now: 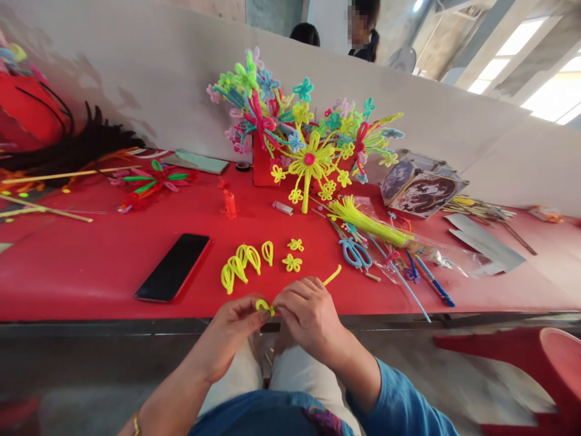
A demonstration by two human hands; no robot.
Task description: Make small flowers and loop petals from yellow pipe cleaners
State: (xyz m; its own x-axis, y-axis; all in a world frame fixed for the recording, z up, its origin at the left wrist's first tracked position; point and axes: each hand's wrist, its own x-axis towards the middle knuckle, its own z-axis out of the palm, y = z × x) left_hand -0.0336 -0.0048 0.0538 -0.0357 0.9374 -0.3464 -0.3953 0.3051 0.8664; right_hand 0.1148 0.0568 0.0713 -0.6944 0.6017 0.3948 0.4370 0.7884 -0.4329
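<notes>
Just over the table's front edge, my left hand pinches a yellow pipe cleaner bent into a small loop. My right hand closes on the same pipe cleaner from the other side, its fingertips meeting the left ones. A straight yellow end sticks out beyond my right hand; whether it belongs to the same piece is hidden. Beyond my hands lie several yellow looped petals in a row and two small yellow flowers.
A black phone lies left on the red table. Blue-handled scissors and a bundle of yellow pipe cleaners lie right. Behind stand pipe-cleaner flowers, a red candle and a picture box. A red stool stands right.
</notes>
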